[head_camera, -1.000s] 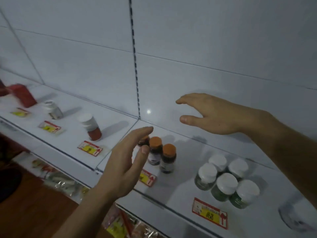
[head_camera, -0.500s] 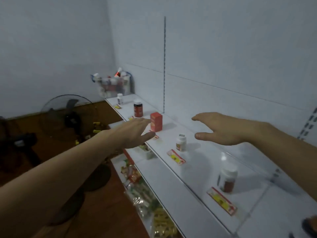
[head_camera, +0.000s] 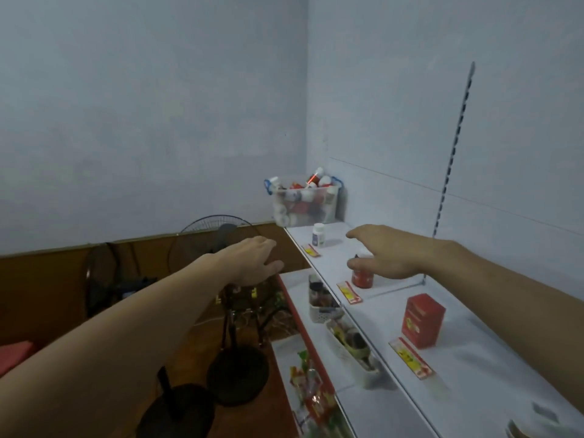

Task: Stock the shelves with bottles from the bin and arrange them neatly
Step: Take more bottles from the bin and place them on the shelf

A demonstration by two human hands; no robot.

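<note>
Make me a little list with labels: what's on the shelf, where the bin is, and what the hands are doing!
bin: clear bin full of bottles, at the far end of the top shelf
on shelf: white bottle, red bottle, red box, all upright
left hand: open, holds nothing, reaching forward
right hand: open, holds nothing, in front of the red bottle
price tags: along the shelf's front edge

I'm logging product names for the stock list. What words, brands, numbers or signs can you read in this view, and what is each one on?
No text here can be read.
Red box: a yellow emblem on the front, its print blurred.
Red bottle: label too blurred.
White bottle: bluish label, too small.
Shelf-edge price tags: red and yellow, their figures illegible.
Bottles in the clear bin: too far off.
</note>
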